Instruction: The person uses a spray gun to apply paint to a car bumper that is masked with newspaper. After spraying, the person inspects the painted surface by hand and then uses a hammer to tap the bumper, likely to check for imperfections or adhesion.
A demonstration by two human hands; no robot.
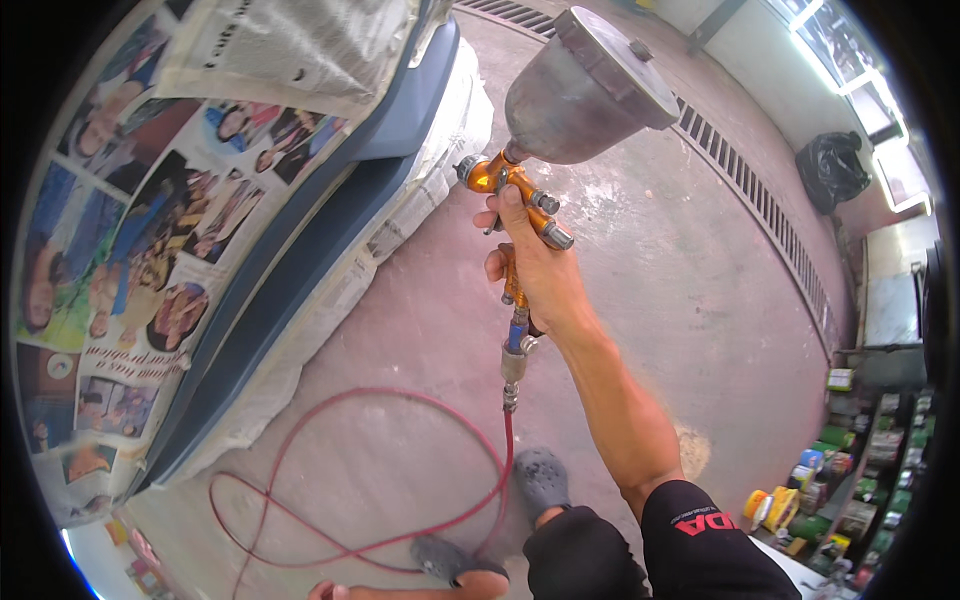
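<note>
My right hand (540, 265) is wrapped round the handle of an orange and silver spray gun (485, 177), held up off the floor with its nozzle toward the left. A large grey metal paint cup (575, 105) sits on top of the gun. From the fitting under the handle a red air hose (508, 440) runs down and loops over the floor. To the left of the nozzle, a little apart from it, stretches a blue-grey car body panel (300, 265). My left hand (328, 591) shows only in part at the lower edge; its fingers are mostly cut off.
Newspaper masking (165, 230) and pale sheeting (300, 50) cover the surfaces beside the panel. A drain grate (745, 175) crosses the floor on the right. A black bag (833, 170) is by the wall, and a shelf of cans (870, 470) stands at the lower right.
</note>
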